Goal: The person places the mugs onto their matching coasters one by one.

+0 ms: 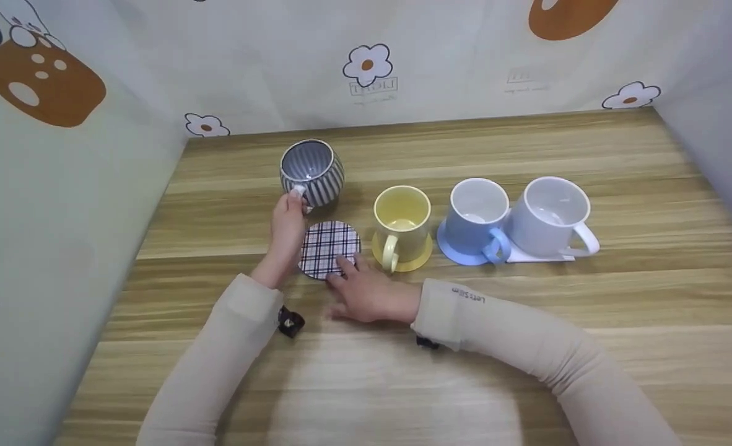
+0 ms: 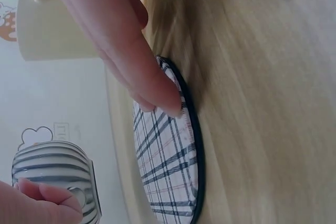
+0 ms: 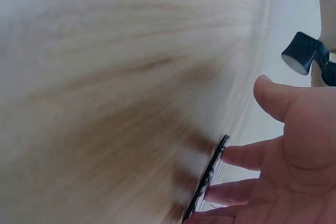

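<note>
My left hand [image 1: 287, 229] grips the handle of a grey-and-white striped mug [image 1: 322, 179] at the back left; the left wrist view shows this striped mug [image 2: 55, 163] raised off the wood. In front of it lies a round plaid coaster [image 1: 322, 248] with a dark edge. Fingers spread, my right hand [image 1: 369, 294] touches the near right part of the coaster with its fingertips. From the right wrist view, the right hand [image 3: 294, 166] meets the edge of the coaster [image 3: 207, 177], its thumb held apart.
Right of the coaster, a yellow mug [image 1: 406, 217] stands on a yellow coaster [image 1: 425, 257]. Beyond it are a blue mug [image 1: 474, 217] on a blue coaster [image 1: 453, 248] and a white mug [image 1: 542, 229] on a white coaster [image 1: 552, 258]. Patterned cloth walls [image 1: 279, 68] border the wooden table [image 1: 651, 279].
</note>
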The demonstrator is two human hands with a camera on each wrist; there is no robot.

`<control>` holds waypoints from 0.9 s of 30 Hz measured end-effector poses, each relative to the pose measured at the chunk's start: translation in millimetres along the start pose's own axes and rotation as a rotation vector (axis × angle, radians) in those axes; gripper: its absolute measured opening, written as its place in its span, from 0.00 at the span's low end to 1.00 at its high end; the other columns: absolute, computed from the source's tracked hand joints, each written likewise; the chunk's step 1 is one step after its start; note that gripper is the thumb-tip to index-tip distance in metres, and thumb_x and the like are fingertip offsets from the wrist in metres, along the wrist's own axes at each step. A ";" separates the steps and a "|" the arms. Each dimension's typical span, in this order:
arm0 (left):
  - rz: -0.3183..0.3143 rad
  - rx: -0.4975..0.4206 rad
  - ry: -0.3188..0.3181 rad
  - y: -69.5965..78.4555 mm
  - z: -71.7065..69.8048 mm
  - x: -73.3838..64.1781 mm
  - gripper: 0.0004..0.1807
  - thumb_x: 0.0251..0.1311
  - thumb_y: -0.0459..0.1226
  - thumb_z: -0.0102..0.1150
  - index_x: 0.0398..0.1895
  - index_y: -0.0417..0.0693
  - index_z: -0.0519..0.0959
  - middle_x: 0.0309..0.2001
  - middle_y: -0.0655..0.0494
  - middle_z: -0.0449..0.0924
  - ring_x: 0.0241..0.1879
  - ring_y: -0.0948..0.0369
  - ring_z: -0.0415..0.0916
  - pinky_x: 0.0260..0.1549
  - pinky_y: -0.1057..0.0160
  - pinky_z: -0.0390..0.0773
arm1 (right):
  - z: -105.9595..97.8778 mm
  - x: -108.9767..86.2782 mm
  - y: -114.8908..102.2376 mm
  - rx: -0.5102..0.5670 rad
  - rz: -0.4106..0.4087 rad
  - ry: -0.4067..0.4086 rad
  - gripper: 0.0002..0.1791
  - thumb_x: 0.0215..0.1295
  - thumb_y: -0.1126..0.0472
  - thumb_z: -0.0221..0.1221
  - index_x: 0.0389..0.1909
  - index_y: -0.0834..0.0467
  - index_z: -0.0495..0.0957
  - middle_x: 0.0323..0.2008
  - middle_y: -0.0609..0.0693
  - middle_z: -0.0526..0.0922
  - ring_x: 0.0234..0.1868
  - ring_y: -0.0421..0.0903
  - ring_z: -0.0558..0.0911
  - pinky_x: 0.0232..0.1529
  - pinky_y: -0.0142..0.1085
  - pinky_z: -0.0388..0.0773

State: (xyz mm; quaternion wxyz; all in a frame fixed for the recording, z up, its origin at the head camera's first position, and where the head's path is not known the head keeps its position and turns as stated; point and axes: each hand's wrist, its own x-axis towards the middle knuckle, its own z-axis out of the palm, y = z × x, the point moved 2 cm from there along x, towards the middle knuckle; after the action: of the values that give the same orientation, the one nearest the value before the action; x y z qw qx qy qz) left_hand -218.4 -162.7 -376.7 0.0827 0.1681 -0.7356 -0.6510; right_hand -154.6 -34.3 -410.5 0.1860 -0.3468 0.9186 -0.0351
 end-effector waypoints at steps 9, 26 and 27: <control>-0.019 -0.040 -0.049 -0.3 -9.1 -16.5 0.15 0.71 0.38 0.33 0.29 0.41 0.66 0.26 0.57 0.62 0.22 0.66 0.58 0.22 0.73 0.59 | 1.1 -1.5 0.4 0.006 -0.012 0.023 0.38 0.62 0.35 0.47 0.67 0.54 0.60 0.70 0.60 0.50 0.68 0.63 0.51 0.63 0.55 0.55; -0.033 -0.030 -0.063 -15.1 -20.2 -38.1 0.15 0.71 0.37 0.35 0.26 0.43 0.67 0.24 0.57 0.64 0.18 0.68 0.57 0.19 0.73 0.59 | 1.1 -1.1 -4.1 -0.031 0.019 0.045 0.38 0.62 0.36 0.46 0.67 0.55 0.60 0.69 0.63 0.51 0.67 0.65 0.52 0.64 0.52 0.54; -0.035 -0.030 -0.065 -15.9 -20.9 -38.7 0.15 0.71 0.37 0.35 0.25 0.43 0.67 0.24 0.58 0.64 0.18 0.68 0.57 0.19 0.74 0.59 | 1.0 -1.2 -4.6 -0.038 0.021 0.046 0.38 0.62 0.36 0.46 0.67 0.55 0.60 0.69 0.63 0.52 0.67 0.65 0.52 0.65 0.52 0.54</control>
State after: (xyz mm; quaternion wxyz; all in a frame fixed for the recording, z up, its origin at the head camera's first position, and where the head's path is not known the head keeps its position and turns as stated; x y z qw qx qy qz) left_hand -173.1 -169.9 -385.7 0.0499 0.1586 -0.7251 -0.6682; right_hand -150.5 -36.9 -410.2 0.1588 -0.3396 0.9268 -0.0236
